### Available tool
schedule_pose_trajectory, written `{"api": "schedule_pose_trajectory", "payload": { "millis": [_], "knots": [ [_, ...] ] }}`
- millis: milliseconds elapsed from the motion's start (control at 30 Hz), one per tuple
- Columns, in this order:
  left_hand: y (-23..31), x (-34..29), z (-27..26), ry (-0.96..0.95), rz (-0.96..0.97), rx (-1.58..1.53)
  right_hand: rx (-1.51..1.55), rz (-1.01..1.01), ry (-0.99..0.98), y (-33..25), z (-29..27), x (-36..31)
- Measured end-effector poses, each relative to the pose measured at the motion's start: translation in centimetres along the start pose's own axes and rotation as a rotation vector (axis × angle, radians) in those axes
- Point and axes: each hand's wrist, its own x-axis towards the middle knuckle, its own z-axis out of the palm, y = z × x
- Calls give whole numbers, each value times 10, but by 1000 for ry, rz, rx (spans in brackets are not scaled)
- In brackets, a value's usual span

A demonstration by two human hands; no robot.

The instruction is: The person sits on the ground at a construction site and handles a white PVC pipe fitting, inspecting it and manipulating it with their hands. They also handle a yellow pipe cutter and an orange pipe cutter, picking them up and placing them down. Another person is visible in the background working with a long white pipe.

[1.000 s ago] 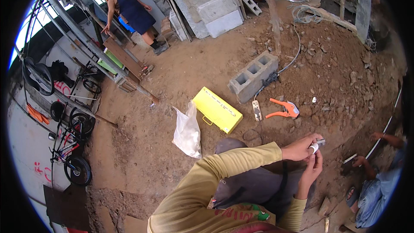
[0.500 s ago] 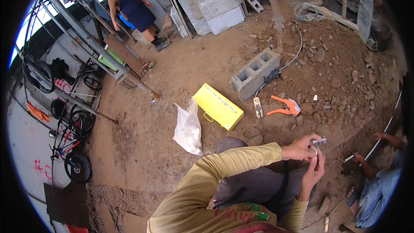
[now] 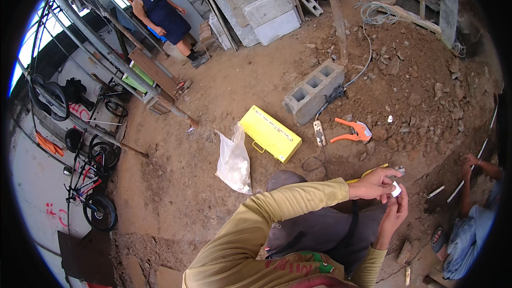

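My left hand (image 3: pixel 372 184) is closed round a tool with a yellow handle (image 3: pixel 367 173) and a grey metal head (image 3: pixel 400 170); its exact kind is unclear. A small white pipe fitting (image 3: pixel 396 189) sits in the fingertips of my right hand (image 3: pixel 393 214), close against the left fingers. Both hands are together above my knees. On the dirt beyond them lie an orange pipe cutter (image 3: pixel 353 131), a white power strip (image 3: pixel 319 133) and another small white fitting (image 3: pixel 390 119).
A yellow metal case (image 3: pixel 270 133) and a white plastic bag (image 3: pixel 233 162) lie ahead. Behind them stands a hollow concrete block (image 3: pixel 314 92). At right, a co-worker's hands (image 3: pixel 469 161) hold a white pipe (image 3: pixel 469 173). A person (image 3: pixel 162 13) stands far left near bicycles (image 3: pixel 98 208).
My right hand has shifted slightly right, and the fitting has turned, showing its side. The yellow handle has come into view. The co-worker's lower hand has moved up, leaving a short pipe piece lying apart.
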Motion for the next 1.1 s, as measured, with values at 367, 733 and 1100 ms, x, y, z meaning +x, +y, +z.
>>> {"api": "schedule_pose_trajectory", "payload": {
  "millis": [367, 733, 1100],
  "knots": [
    [-4, 1, 4, -185, -41, 28, -63, 50, -101, 10, -12, 1],
    [-1, -3, 12, -207, 16, -18, -21, -24, -24, -7, -5, -1],
    [23, -5, 9, -302, -48, 7, 9, 21, -62, 1, -26, 0]
  ]
}}
